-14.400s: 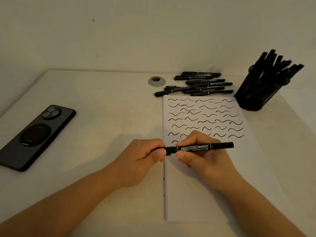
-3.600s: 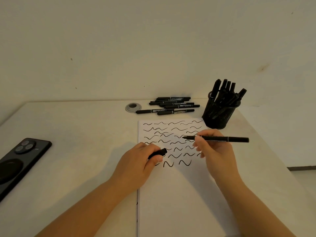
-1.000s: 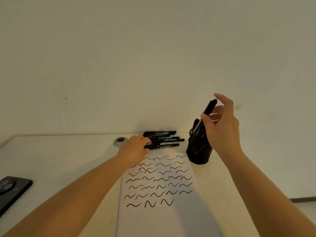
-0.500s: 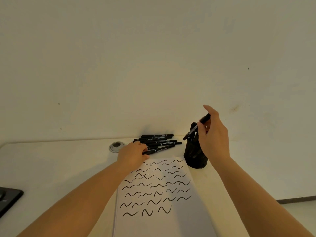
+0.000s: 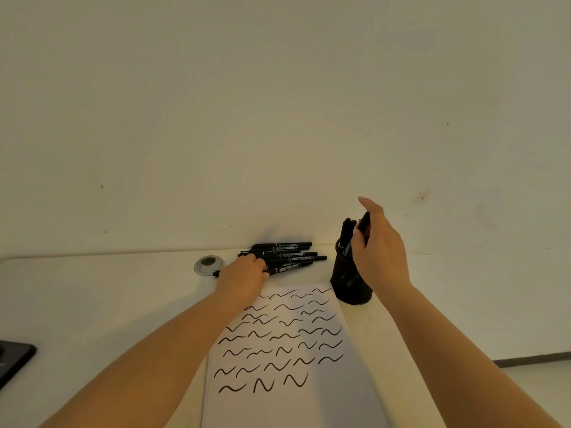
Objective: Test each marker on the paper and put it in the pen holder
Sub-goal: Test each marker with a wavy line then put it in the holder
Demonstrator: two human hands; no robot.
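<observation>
White paper [image 5: 296, 409] with several rows of black squiggles lies in front of me. A pile of black markers [image 5: 285, 251] lies beyond it by the wall. My left hand [image 5: 244, 278] rests at the pile's near edge, fingers curled round one marker [image 5: 290, 268] whose ends stick out on both sides. The black mesh pen holder [image 5: 350, 290] stands right of the paper's far corner with several markers in it. My right hand [image 5: 381, 251] is just above it and pinches a black marker [image 5: 365, 221], held nearly upright with its lower end inside the holder.
A round cable grommet [image 5: 208, 264] sits in the table left of the pile. A black phone [image 5: 12, 358] lies at the far left edge. The wall rises directly behind the table. The table's right edge drops off past the holder.
My right hand has lowered and tipped its marker upright into the holder. My left hand has closed on a marker at the pile's near edge. The camera has tilted upward.
</observation>
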